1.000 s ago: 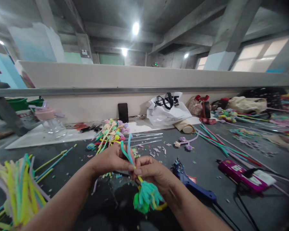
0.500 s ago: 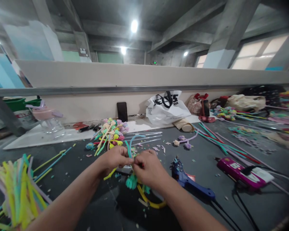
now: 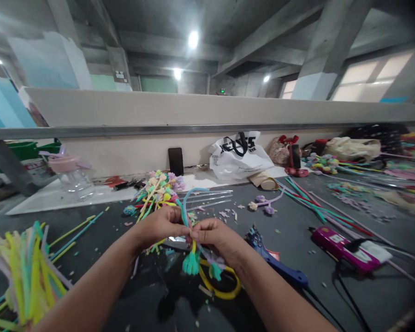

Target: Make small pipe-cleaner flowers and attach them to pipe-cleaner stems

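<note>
My left hand (image 3: 163, 226) and my right hand (image 3: 212, 237) meet over the table, each closed with thumb and fingers pinched on a small bunch of pipe cleaners. Light blue pipe cleaner ends (image 3: 184, 203) stick up above the fingers, one curving to the right. Below the fingers hangs a teal pipe cleaner flower (image 3: 191, 263) on a yellow stem. A second teal piece (image 3: 215, 271) with lilac above it hangs beside it, under my right hand. Lower down, a yellow pipe cleaner loop (image 3: 224, 294) lies on the table. The exact grip point is partly hidden by the fingertips.
A dark blue glue gun (image 3: 280, 267) lies right, near a magenta device (image 3: 346, 249) with cables. Cut pipe cleaners (image 3: 27, 276) are bundled left. Finished flowers (image 3: 162, 186) lie behind my hands beside clear sticks (image 3: 210, 198). A phone (image 3: 175, 160) and white bag (image 3: 240, 157) stand behind.
My right hand has turned and its fingers have straightened into a pinch. The hanging teal flower and the lilac part now show more clearly below the hands.
</note>
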{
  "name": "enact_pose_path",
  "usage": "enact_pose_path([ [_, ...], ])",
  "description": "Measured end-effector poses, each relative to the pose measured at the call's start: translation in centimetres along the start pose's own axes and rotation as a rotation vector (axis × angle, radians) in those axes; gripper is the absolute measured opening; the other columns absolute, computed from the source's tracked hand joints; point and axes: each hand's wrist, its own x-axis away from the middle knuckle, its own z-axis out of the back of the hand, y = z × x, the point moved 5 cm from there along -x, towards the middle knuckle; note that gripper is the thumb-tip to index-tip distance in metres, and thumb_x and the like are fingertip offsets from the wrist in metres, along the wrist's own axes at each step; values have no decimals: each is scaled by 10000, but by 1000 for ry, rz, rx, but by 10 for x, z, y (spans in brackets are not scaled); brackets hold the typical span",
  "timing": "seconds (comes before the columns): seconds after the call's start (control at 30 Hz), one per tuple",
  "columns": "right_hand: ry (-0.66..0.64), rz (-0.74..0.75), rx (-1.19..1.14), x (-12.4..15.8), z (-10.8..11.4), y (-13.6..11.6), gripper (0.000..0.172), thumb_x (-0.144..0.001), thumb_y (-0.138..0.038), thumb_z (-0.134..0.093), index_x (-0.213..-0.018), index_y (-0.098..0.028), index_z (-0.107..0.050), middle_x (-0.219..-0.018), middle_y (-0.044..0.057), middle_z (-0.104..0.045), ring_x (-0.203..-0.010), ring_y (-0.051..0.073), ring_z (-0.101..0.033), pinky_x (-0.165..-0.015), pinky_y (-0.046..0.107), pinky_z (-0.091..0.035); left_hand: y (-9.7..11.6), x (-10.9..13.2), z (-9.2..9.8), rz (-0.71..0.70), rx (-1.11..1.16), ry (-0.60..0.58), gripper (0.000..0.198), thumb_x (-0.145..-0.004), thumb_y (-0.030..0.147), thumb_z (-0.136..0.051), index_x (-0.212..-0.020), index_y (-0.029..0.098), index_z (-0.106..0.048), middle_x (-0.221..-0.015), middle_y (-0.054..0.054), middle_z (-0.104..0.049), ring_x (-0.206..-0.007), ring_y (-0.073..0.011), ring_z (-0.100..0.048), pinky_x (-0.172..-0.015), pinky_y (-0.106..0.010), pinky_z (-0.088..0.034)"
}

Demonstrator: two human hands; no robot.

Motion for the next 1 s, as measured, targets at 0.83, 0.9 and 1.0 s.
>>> enact_pose_path([
  [0.83,324,395,1057,8,-8,-23,164,-717,-196,-538,-563,-163,-585,-553,-25,-502,-595,123,-430,-721,301,-319,1,-1,-1,90,-136,149,123,-636,235,-581,-588,133,-532,-509,49,-406,-502,-86,-347,-480,-221,-256],
  [0.9,156,173,690,4,-1,-16,250,-741,-337,-560,-576,-153,-593,-490,-52,-421,-502,93,-352,-557,240,-285,5,1,0,37,-140,102,145,-654,259,-606,-623,124,-564,-553,30,-457,-546,-98,-398,-514,-217,-299],
  [1.0,17,38,245,2,3,-9,301,-675,-428,-648,-631,-130,-634,-484,-54,-434,-478,78,-328,-500,225,-239,7,1,5,-58,-185,96,151,-672,284,-625,-686,137,-594,-621,11,-533,-619,-127,-475,-571,-226,-361],
])
